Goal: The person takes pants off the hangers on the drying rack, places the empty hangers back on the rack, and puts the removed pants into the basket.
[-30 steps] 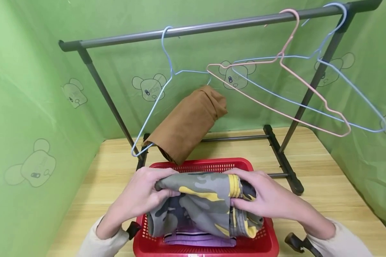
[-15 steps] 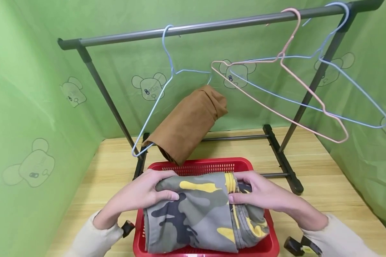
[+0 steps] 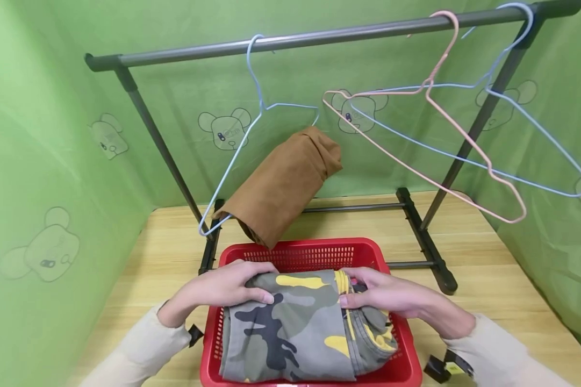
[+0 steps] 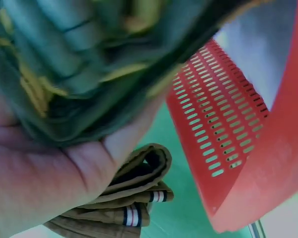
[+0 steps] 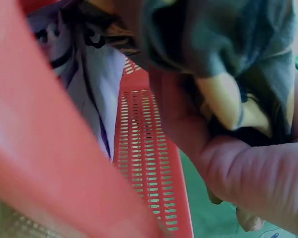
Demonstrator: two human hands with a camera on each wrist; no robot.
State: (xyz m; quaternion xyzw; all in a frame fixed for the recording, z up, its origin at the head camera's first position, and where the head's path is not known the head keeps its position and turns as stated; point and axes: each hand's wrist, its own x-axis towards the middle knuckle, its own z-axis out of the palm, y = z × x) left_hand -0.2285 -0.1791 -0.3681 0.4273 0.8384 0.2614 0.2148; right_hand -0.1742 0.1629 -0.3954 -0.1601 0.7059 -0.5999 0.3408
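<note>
Both hands grip the far edge of a folded camouflage garment (image 3: 300, 328) in grey, black and yellow, over a red basket (image 3: 319, 245). The left hand (image 3: 232, 286) pinches its left corner, thumb on top and fingers behind. At the yellow-striped band on the right, the right hand (image 3: 387, 293) holds it the same way. In the left wrist view the left hand (image 4: 54, 173) is under the garment's bunched layers (image 4: 79, 64), beside the basket wall (image 4: 213, 114). The right wrist view has the right hand (image 5: 248, 168) round the cloth (image 5: 218, 44), with lilac cloth (image 5: 97, 74) inside the basket.
A dark rack bar (image 3: 319, 37) carries a left blue hanger (image 3: 232, 161) with brown folded cloth (image 3: 285, 183) over it, a pink hanger (image 3: 464, 134) and another blue hanger (image 3: 546, 126). The rack's right foot (image 3: 425, 242) stands on the wooden table (image 3: 483, 301) behind the basket.
The camouflage garment has come down flatter across the basket, covering the lilac cloth in the head view. Both hands have stayed on it and lately shifted slightly inward. The pink hanger has swung a little.
</note>
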